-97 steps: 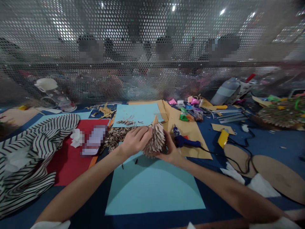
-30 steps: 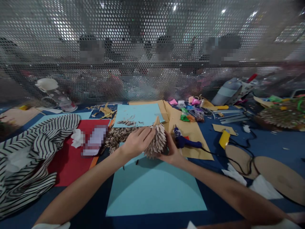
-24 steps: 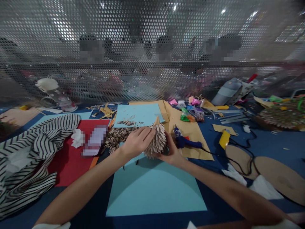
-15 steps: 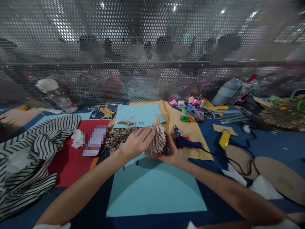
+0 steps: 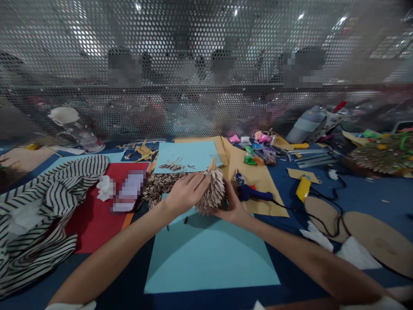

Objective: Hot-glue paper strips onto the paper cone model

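Observation:
A rounded craft piece (image 5: 213, 193) covered in overlapping seed husks, with a pale pointed tip on top, is held over the light-blue sheet (image 5: 209, 262). My left hand (image 5: 189, 191) presses closed fingers against its upper left side. From the right and below, my right hand (image 5: 232, 204) is wrapped round it, its fingers partly hidden behind the piece. Beyond my left hand lies a heap of striped seed husks (image 5: 161, 185), with more scattered on another light-blue sheet (image 5: 187, 150). A dark-blue glue gun (image 5: 254, 193) rests right of my right hand on brown paper (image 5: 271, 206).
To the left are a striped cloth (image 5: 61, 185), red paper (image 5: 93, 232) and a phone (image 5: 129, 191). On the right lie a yellow cutter (image 5: 303, 188), cardboard discs (image 5: 377, 237) and a black cord. Small coloured bags (image 5: 258, 150) and a tilted bottle (image 5: 305, 125) stand before a perforated metal screen (image 5: 200, 107).

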{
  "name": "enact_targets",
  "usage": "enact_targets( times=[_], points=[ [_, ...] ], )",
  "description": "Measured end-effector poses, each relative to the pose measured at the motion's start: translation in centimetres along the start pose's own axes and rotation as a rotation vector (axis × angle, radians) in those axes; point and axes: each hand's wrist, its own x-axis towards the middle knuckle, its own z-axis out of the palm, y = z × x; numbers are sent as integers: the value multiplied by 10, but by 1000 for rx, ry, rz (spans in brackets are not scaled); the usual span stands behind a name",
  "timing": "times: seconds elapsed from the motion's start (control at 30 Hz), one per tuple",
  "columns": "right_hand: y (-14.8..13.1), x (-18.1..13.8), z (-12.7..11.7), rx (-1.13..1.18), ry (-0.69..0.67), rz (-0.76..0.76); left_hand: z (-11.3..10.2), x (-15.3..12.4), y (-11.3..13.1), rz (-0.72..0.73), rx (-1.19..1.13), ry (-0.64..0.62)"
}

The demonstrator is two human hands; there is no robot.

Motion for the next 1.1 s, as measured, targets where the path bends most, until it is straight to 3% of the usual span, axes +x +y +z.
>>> enact_targets(
  times=[0.27,0.7,1.1],
  points=[
    [-3,1,1,20,1,-3,7,-7,-1,-26,-34,-35],
    [0,3,0,15,15,-20,6,0,-4,-64,-54,71],
    [3,1,1,0,19,-33,10,-12,-7,-26,-102,12]
  ],
)
